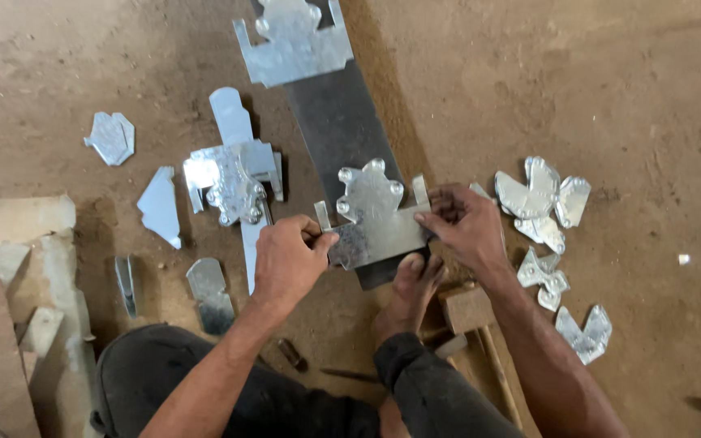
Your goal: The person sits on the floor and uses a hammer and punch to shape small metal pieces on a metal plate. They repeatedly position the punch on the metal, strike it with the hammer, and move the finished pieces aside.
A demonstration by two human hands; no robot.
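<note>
Galvanised sheet-metal cutout (pixel 375 215), flat, with a scalloped lobed top and two upright side tabs, lies on the near end of a long dark steel strip (pixel 338 130) set on the dirt floor (pixel 610 97). The left hand (pixel 287 261) pinches its left tab; the right hand (pixel 466 223) grips its right edge, apparently to steady it flat. A bare foot (pixel 409 292) pins the strip end. The lobes point away from the person; the cutout's long axis runs left to right. Similar offcuts (pixel 541 203) lie right.

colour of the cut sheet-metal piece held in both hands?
Shiny silver-grey cut sheet-metal piece, with a mottled galvanised sheen; head view.
</note>
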